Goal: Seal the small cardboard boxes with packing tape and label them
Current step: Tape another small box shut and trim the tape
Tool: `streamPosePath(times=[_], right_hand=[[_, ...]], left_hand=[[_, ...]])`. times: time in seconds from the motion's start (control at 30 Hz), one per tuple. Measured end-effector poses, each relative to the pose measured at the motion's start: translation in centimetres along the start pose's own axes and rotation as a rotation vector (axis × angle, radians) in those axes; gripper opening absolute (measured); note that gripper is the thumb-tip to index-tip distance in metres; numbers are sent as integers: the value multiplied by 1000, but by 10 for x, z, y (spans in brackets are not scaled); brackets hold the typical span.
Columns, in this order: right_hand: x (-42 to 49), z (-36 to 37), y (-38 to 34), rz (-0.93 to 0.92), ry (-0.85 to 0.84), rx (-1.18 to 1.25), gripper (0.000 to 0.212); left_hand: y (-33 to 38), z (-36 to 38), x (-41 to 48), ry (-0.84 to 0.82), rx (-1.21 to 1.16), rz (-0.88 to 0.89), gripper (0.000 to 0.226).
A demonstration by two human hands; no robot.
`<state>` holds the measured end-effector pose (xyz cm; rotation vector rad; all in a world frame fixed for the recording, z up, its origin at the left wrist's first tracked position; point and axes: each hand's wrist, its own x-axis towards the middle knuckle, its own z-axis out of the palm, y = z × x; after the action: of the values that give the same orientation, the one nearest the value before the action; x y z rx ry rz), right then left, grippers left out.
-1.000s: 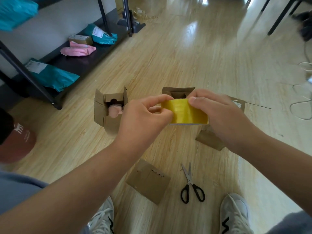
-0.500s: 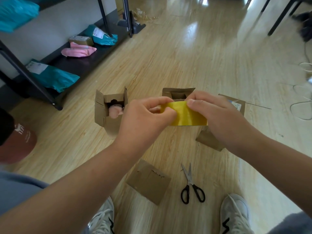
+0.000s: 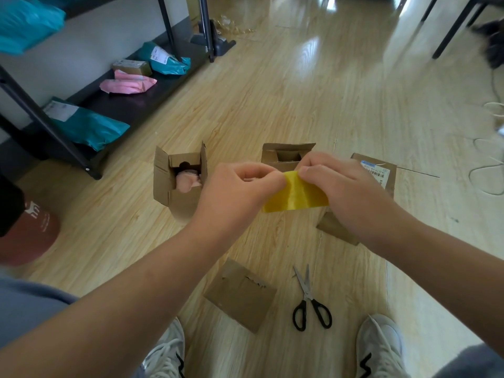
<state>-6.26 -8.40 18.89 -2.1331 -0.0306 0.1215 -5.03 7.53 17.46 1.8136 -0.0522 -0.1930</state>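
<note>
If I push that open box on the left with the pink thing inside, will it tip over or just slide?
Probably slides: the open box sits flat on a glossy wood floor. Likely light, since only a small pink item shows inside. Its raised flaps are thin card and would probably bend if pulled.

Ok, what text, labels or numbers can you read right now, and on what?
Nothing reads clearly.
Shipping label on the right cardboard box: barcode and print, too small to read.
White labels on the teal mailers: blurred.
Red object at far left: white logo and small print, unreadable.
Yellow tape: no print shows.
</note>
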Motion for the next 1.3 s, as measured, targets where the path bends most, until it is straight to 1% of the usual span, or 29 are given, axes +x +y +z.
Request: streamPosePath(times=[0.17, 0.3, 0.5, 0.6, 0.67, 0.77, 0.8, 0.87, 1.0, 1.07, 1.13, 1.17, 1.2, 1.27, 1.3], right_hand=[[0, 0, 2, -17, 7, 11, 24], [0, -1, 1, -19, 5, 7, 24], [1, -3, 2, -2, -17, 44, 24], [6, -9, 8, 57, 7, 92, 24], [9, -13, 11, 109, 18, 140, 22], [12, -16, 12, 296, 50, 401, 25], [13, -16, 14, 299, 50, 446, 23], [14, -16, 17, 264, 49, 424, 22], [16, -13, 16, 150, 17, 221, 23], [15, -8, 15, 125, 8, 165, 37], [13, -4, 14, 151, 9, 192, 56], [13, -2, 15, 166, -1, 231, 56], [12, -2, 16, 168, -15, 281, 47], [11, -3, 14, 135, -36, 406, 23], [10, -5, 13, 119, -42, 444, 24]], left_hand=[[0, -2, 1, -9, -31, 4, 20], [-5, -4, 2, -3, -32, 4, 14], [-10, -5, 5, 31, -42, 7, 30], [-8, -7, 7, -48, -114, -57, 35], [-8, -11, 10, -134, -155, -103, 29], [-8, -17, 12, -292, -106, -114, 25], [-8, -19, 11, -330, -75, -108, 26], [-7, -21, 11, -358, -60, -91, 26], [-10, -23, 10, -231, -113, -94, 21], [-11, -21, 8, -179, -145, -95, 19], [-11, -19, 7, -152, -162, -77, 20], [-11, -18, 6, -147, -161, -68, 22], [-11, -18, 5, -147, -158, -63, 23], [-12, -17, 4, -159, -160, -61, 25], [-13, -16, 4, -170, -171, -64, 26]])
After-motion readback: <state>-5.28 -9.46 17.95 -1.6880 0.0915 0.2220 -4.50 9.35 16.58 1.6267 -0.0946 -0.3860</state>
